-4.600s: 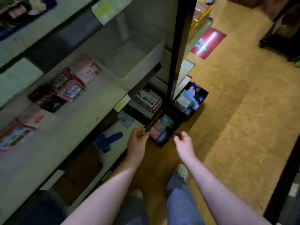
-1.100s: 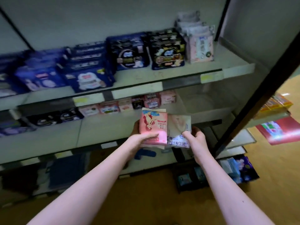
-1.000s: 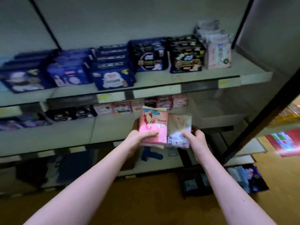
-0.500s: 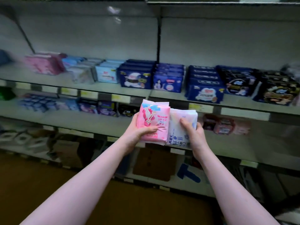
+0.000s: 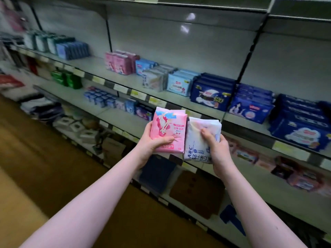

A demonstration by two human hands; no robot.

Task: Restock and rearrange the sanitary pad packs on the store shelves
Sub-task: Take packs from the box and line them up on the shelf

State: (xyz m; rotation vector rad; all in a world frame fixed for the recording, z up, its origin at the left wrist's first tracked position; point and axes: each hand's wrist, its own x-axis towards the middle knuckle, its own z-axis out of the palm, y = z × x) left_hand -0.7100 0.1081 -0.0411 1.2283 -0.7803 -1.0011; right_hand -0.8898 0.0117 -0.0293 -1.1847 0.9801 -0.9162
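My left hand (image 5: 154, 142) grips a pink pad pack (image 5: 168, 127) from below, thumb across its front. My right hand (image 5: 217, 149) holds a white pad pack (image 5: 198, 140) beside it, fingers curled over its face. Both packs touch side by side in front of the shelves at chest height. On the upper shelf (image 5: 136, 83) stand matching pink packs (image 5: 119, 62), light blue packs (image 5: 180, 82), whitish packs (image 5: 155, 78) and dark blue packs (image 5: 213, 93).
The middle shelf (image 5: 111, 113) carries small blue boxes (image 5: 100, 98), green packs (image 5: 67, 78) and reddish packs (image 5: 297, 174) at the right. Cardboard boxes (image 5: 197, 192) sit on the bottom shelf. Brown aisle floor (image 5: 35, 167) stretches to the left.
My view has swung left along the shelving, bringing the pink and light blue rows into sight. Both hands keep holding their packs, now raised a little higher.
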